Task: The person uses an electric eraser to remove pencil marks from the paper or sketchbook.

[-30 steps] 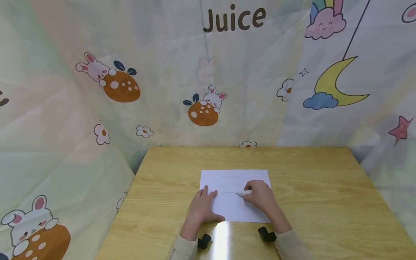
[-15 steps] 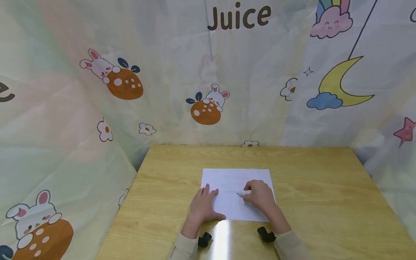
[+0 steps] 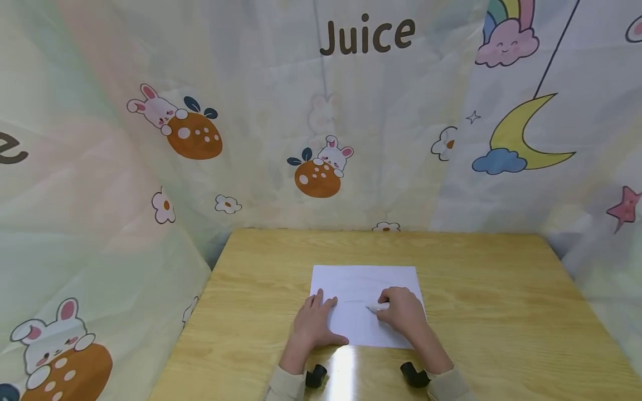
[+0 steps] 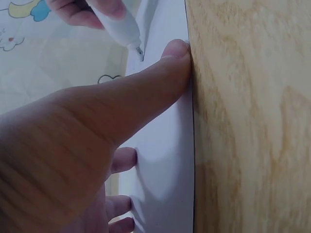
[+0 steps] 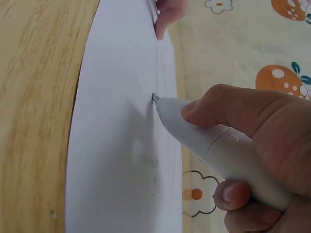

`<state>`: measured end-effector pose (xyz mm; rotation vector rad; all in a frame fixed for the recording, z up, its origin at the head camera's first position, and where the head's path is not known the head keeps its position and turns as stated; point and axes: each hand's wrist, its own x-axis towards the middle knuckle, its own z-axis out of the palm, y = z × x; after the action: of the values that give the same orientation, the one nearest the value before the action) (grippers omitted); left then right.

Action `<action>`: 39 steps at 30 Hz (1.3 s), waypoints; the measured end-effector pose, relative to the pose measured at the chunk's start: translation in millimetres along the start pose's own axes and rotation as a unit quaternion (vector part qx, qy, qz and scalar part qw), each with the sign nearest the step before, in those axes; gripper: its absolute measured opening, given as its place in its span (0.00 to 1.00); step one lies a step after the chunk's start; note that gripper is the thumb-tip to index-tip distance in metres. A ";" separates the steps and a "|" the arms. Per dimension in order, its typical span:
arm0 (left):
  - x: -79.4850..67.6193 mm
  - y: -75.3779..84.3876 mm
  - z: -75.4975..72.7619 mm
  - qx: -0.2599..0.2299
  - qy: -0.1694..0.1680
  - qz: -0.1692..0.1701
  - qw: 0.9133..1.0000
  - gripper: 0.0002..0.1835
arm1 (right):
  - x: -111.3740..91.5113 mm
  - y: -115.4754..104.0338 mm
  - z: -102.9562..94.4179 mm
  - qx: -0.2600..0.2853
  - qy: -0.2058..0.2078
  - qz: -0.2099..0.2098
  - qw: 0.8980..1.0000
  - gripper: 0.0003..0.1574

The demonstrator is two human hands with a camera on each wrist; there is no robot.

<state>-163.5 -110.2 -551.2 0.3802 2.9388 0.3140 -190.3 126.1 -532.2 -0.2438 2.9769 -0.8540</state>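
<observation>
A white sheet of paper (image 3: 351, 323) lies on the wooden table, with a thin, mostly straight line (image 3: 355, 301) across its middle. My left hand (image 3: 312, 323) is spread over the paper's left side, and its thumb (image 4: 141, 87) presses near the front edge. In my right hand (image 3: 403, 312) I grip a thick white pen-like tool (image 5: 218, 145) with a small metal tip. That tip points down at the sheet, just nearer to me than the line's right end. The right wrist view shows dark broken marks (image 5: 155, 179) along the paper; their exact nature is hard to tell.
The wooden table (image 3: 501, 312) extends on all sides of the sheet. Black curved pieces (image 3: 315, 376) stick out by both wrists. A printed cloth (image 3: 251, 111) with rabbits and flowers hangs behind and beside the table.
The white tool's tip has shifted slightly toward me, off the line's end. My left hand keeps its place on the paper. The head view has tilted a little.
</observation>
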 end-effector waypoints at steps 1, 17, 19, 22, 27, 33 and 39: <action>0.2 0.2 -0.1 0.002 0.002 0.001 1.000 0.55 | 0.2 -0.1 0.2 0.000 0.006 -0.004 1.000 0.09; 4.6 3.7 2.3 0.019 0.007 0.001 1.000 0.55 | 2.3 -0.4 -0.8 -0.006 0.017 -0.006 1.000 0.09; 4.5 3.9 2.3 0.017 0.005 0.001 1.000 0.55 | 1.1 0.1 -1.5 -0.010 0.014 0.002 1.000 0.08; 3.1 3.7 2.4 0.009 0.001 -0.002 1.000 0.55 | 1.1 -0.2 -1.2 -0.010 0.013 0.003 1.000 0.08; -0.4 1.4 0.2 -0.001 0.003 -0.007 1.000 0.55 | 0.2 -3.3 -1.6 -0.010 0.007 -0.014 1.000 0.09; -0.3 -0.2 1.2 0.006 -0.001 -0.007 1.000 0.55 | 1.3 -5.1 3.2 0.002 0.013 -0.018 1.000 0.08; -1.7 0.1 1.9 0.017 -0.007 -0.006 1.000 0.56 | -2.6 -9.3 7.3 0.000 0.010 -0.007 1.000 0.08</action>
<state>-161.5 -110.2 -552.8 0.3689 2.9337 0.2602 -185.9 114.9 -533.5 -0.2593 2.9974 -0.8624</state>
